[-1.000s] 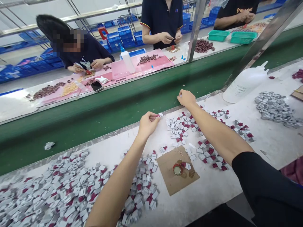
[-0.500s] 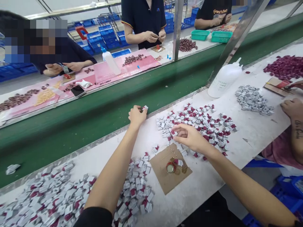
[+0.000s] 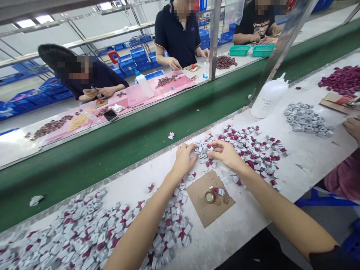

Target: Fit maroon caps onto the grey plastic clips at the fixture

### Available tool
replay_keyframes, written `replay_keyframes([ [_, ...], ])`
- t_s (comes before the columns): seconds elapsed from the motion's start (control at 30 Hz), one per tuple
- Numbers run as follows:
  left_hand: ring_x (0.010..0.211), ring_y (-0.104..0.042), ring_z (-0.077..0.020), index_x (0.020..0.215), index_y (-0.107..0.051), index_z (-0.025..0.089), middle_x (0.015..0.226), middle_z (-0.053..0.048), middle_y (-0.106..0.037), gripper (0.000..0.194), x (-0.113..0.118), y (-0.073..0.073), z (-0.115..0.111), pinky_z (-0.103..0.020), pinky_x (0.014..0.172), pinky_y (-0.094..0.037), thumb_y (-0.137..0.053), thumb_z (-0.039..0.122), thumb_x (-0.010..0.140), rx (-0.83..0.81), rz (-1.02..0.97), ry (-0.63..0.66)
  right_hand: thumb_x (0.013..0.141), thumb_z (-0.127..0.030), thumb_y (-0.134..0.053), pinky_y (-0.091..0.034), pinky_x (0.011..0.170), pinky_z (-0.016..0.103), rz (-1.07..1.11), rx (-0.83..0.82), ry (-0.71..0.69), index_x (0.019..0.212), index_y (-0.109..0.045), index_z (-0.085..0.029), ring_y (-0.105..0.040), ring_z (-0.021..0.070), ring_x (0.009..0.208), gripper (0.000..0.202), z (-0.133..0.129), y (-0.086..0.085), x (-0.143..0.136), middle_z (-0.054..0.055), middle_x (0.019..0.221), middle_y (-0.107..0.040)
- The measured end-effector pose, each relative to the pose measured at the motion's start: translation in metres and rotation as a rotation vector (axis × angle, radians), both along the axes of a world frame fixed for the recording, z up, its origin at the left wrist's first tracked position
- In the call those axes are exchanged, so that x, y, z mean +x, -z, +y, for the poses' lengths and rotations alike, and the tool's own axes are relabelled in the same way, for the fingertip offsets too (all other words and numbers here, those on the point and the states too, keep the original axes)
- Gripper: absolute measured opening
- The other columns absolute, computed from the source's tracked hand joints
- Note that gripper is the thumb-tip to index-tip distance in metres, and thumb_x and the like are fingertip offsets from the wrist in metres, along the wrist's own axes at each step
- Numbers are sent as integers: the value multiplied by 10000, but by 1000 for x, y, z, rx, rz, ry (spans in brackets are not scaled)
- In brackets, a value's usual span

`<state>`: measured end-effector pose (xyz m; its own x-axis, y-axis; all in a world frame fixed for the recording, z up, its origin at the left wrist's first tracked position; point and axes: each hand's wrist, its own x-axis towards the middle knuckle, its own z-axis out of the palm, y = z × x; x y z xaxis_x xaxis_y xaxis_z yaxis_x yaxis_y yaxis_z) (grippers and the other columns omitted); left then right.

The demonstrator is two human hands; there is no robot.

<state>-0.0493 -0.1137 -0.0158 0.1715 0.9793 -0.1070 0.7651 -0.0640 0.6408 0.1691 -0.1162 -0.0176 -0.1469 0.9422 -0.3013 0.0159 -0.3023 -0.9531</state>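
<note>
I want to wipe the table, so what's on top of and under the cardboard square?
On the cardboard square are a bottle cap, a gray-and-maroon piece beside it, tiny bits and dark stains. Anything underneath is covered.

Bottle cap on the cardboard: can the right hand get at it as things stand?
Likely yes: the right hand is near the cardboard square, and nothing covers the bottle cap. A gray-and-maroon piece lies close beside it, so the approach may need care.

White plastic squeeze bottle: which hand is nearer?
Right. The right hand is left of the bottle, apart from it; the left hand is farther left.
</note>
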Motion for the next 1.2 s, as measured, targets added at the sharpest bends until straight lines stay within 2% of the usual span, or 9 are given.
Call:
replay_keyframes([
  [0.23,1176,-658,-368,1077,-798,243,1104,-109,-701,172,3,3,9,-524,1105,-535,-753,163,931,10,-33,17,712,-484,-1007,-589,628,331,-18,26,33,998,-645,-255,-722,199,661,515,-21,-10,24,-53,762,-668],
  [0.4,938,-688,-286,998,-798,225,980,-73,-699,151,-1,1,11,-467,1005,-584,-730,116,919,-42,-117,-4,684,-521,-1057,-660,707,377,67,-39,56,1025,-719,-232,-790,235,752,560,-40,-16,35,-1,824,-745],
  [0.5,891,-685,-270,951,-802,231,956,-65,-687,129,-4,-1,8,-458,980,-597,-738,128,909,-47,-176,-43,679,-535,-1069,-691,770,400,109,-67,91,1034,-761,-212,-803,225,766,571,-52,-17,37,16,871,-763],
  [0.63,919,-713,-269,950,-802,232,1064,-94,-709,54,-9,-6,1,-482,999,-613,-759,224,917,-42,-286,-138,701,-538,-1067,-708,830,419,162,-115,112,1065,-797,-204,-837,235,792,563,-67,-20,38,32,908,-792],
  [0.73,852,-741,-251,989,-776,223,1075,-99,-761,200,-14,-15,-9,-447,877,-656,-795,411,922,-101,-414,-192,743,-524,-1051,-713,858,419,183,-137,123,1091,-811,-207,-861,248,833,529,-82,-27,39,48,920,-828],
  [0.87,935,-795,-246,1060,-761,195,1164,-129,-819,449,-16,-37,-41,-394,859,-671,-794,624,933,-190,-600,-254,836,-484,-1005,-719,920,427,218,-141,62,1110,-824,-221,-880,262,921,420,-106,-40,38,73,930,-871],
  [1.0,764,-688,-157,1042,-838,170,1070,-107,-834,480,-6,-57,-93,-291,743,-590,-918,616,883,-314,-747,-401,903,-483,-962,-733,859,415,242,-201,-18,1105,-839,-231,-877,253,877,346,-131,-43,34,73,921,-878],
  [1.1,653,-549,-113,953,-862,176,963,-76,-813,471,5,-60,-133,-256,622,-486,-917,639,891,-344,-774,-493,919,-503,-950,-741,848,412,257,-198,-32,1076,-851,-235,-873,245,868,326,-144,-39,30,71,926,-879],
  [1.2,628,-525,-114,944,-865,185,903,-61,-787,453,16,-57,-165,-252,576,-448,-916,633,895,-376,-836,-539,919,-526,-950,-748,846,427,211,-169,-28,1056,-858,-243,-873,251,872,328,-151,-33,28,72,945,-883],
])
